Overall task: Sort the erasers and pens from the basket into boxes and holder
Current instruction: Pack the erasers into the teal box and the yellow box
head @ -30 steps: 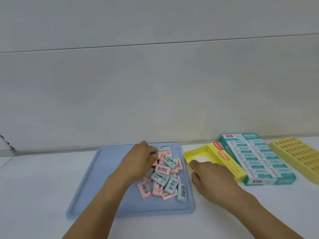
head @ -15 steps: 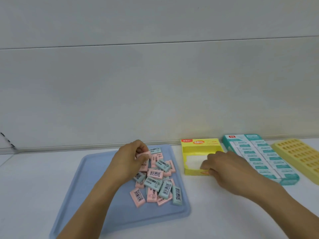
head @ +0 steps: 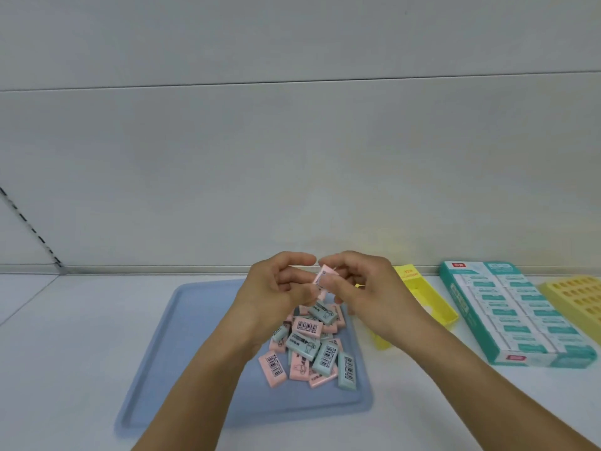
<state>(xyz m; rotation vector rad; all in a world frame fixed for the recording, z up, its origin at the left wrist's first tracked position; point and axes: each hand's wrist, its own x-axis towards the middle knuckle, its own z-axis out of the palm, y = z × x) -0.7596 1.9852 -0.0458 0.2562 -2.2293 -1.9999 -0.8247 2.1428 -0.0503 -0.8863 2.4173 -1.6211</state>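
on the white surface (head: pixel 81 336) a flat blue plastic tray (head: pixel 195 346) carries a loose pile of pink and teal erasers (head: pixel 312 343), with a long teal cardboard box of packed erasers (head: pixel 507 314) and an open yellow cardboard box (head: pixel 432 297) to its right. above the pile, the left hand (head: pixel 276 288) and right hand (head: pixel 367 288) meet, curled fingers of both pinching one small pink eraser (head: pixel 323 276).

i see a white table (head: pixel 81 369) across the lower frame. a blue tray (head: pixel 182 369) lies on it at lower centre. just right of the tray sits a yellow box (head: pixel 432 297), then a teal box (head: pixel 461 304), and at the right edge a yellow holder (head: pixel 579 297).
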